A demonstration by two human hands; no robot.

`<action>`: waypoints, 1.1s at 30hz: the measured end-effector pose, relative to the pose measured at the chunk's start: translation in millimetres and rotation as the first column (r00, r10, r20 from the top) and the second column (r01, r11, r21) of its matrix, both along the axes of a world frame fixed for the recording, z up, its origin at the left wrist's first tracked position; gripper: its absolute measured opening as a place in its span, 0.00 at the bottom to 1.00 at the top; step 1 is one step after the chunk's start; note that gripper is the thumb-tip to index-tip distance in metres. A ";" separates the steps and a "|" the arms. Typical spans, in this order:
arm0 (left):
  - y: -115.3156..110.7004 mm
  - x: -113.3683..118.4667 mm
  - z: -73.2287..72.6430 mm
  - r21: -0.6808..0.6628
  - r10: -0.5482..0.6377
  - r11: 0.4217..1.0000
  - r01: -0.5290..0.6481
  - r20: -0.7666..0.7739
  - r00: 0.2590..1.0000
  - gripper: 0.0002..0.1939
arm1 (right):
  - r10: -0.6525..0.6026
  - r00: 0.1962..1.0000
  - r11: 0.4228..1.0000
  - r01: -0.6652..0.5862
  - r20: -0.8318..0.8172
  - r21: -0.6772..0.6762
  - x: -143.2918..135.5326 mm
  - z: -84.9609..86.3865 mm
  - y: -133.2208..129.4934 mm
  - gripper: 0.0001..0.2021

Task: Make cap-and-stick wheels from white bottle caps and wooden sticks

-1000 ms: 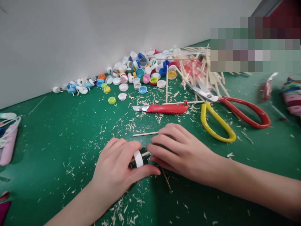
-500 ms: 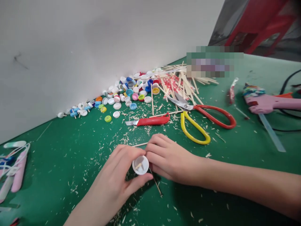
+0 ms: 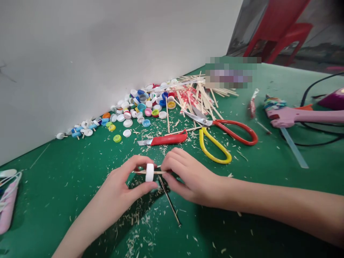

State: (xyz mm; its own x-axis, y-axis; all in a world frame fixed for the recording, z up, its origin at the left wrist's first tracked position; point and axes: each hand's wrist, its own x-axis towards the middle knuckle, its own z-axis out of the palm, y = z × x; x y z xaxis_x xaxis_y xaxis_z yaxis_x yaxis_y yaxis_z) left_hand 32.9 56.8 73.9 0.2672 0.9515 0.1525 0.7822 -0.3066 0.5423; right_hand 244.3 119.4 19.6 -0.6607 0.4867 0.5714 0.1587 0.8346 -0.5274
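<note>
A white bottle cap [image 3: 149, 172] stands on edge between the thumb and fingers of my left hand [image 3: 120, 186]. A thin wooden stick [image 3: 158, 172] runs crosswise through or past the cap. Its right end is pinched in the fingers of my right hand [image 3: 188, 177]. Part of another stick shows just behind the fingers. Below the hands, a thin metal rod [image 3: 170, 204] lies slanting on the green table [image 3: 220, 229].
Beyond the hands lie a red cutter [image 3: 169, 139], scissors [image 3: 206, 122] with red and yellow handles, piled caps [image 3: 146, 123] and wooden sticks [image 3: 212, 98]. A pink glue gun [image 3: 309, 115] with a cable is at the right. Wood shavings are scattered around.
The cap has turned from facing the camera to edge-on and moved slightly left and up. The stick across it now shows. The view has shifted a little to the right.
</note>
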 end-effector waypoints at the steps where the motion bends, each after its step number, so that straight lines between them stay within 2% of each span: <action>1: -0.4 -0.9 -3.1 -0.005 0.014 1.000 -0.014 -0.001 1.000 0.10 | -0.006 1.000 1.000 0.006 -0.015 -0.013 -0.1 -0.5 0.8 0.07; 5: -2.4 -3.3 -13.8 0.001 0.043 0.999 -0.043 -0.034 0.999 0.10 | -0.028 1.000 0.993 0.027 -0.008 -0.117 1.2 1.5 6.6 0.07; 8: -4.7 -6.3 -17.4 0.001 0.030 1.000 -0.030 -0.060 0.998 0.13 | 0.005 0.995 0.991 0.008 0.101 -0.132 9.9 16.0 12.5 0.08; 10: -6.1 -9.3 -19.1 -0.007 0.050 0.999 -0.051 -0.066 0.997 0.15 | -0.001 0.988 1.000 0.006 0.156 -0.030 22.0 31.1 16.4 0.08; 12: -6.7 -12.3 -21.9 -0.035 0.076 0.996 -0.078 -0.066 0.995 0.15 | -0.067 0.967 0.988 0.030 0.245 0.152 37.6 47.1 19.5 0.09; 14: -6.5 -14.8 -26.5 -0.080 0.086 0.993 -0.091 -0.065 0.994 0.15 | -0.138 0.926 0.931 0.000 0.351 0.365 53.0 61.1 21.1 0.12; 16: -5.9 -16.3 -31.7 -0.143 0.086 0.985 -0.096 -0.070 0.994 0.16 | -0.157 0.871 0.885 -0.085 0.466 0.457 64.1 71.8 20.6 0.18; 20: -5.2 -16.6 -38.0 -0.222 0.081 0.970 -0.097 -0.082 0.993 0.18 | -0.204 0.771 0.825 -0.196 0.603 0.530 66.4 83.0 17.8 0.19; 26: -4.5 -16.9 -36.7 -0.178 0.044 0.982 -0.058 -0.083 0.996 0.17 | -0.130 0.745 0.799 -0.312 0.655 0.514 47.2 83.9 20.0 0.21; 28: -3.7 -18.0 -36.4 -0.167 0.031 0.985 -0.046 -0.091 0.995 0.17 | -0.135 0.747 0.817 -0.288 0.651 0.500 45.1 84.1 21.0 0.23; 31: -2.5 -20.1 -36.3 -0.153 0.022 0.988 -0.039 -0.107 0.994 0.16 | -0.095 0.769 0.904 -0.199 0.632 0.378 48.8 86.9 24.3 0.30; 33: -2.3 -21.2 -35.8 -0.136 0.019 0.990 -0.034 -0.114 0.993 0.16 | -0.078 0.810 0.938 -0.137 0.581 0.317 53.4 88.9 28.2 0.33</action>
